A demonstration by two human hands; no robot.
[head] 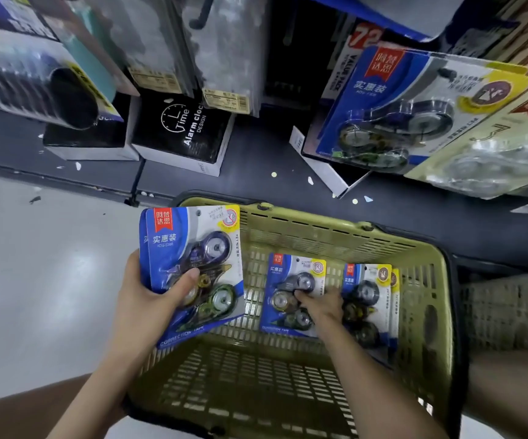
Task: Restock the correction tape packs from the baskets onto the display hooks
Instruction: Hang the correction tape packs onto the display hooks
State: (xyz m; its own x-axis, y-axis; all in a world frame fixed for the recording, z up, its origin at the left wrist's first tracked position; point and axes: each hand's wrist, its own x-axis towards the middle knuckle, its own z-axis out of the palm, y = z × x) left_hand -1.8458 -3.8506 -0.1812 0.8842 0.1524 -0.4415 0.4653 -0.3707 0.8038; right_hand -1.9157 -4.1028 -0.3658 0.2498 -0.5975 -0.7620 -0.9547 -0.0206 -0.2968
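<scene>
My left hand (151, 299) grips a small stack of blue correction tape packs (193, 248) above the left rim of an olive-green basket (335, 239), thumb across the front blister. Inside the basket my right hand (321, 304) reaches down and its fingers close on another correction tape pack (283, 280) lying on the basket floor. More packs (370, 296) lean against the basket's right wall. Packs of the same kind hang on display (392, 103) at the upper right.
A black alarm clock box (186, 128) and other boxed goods sit on the low grey shelf base (256, 160) ahead. Clear-bagged items hang above them. A second grey basket (503, 308) stands to the right. White floor (34, 264) lies on the left.
</scene>
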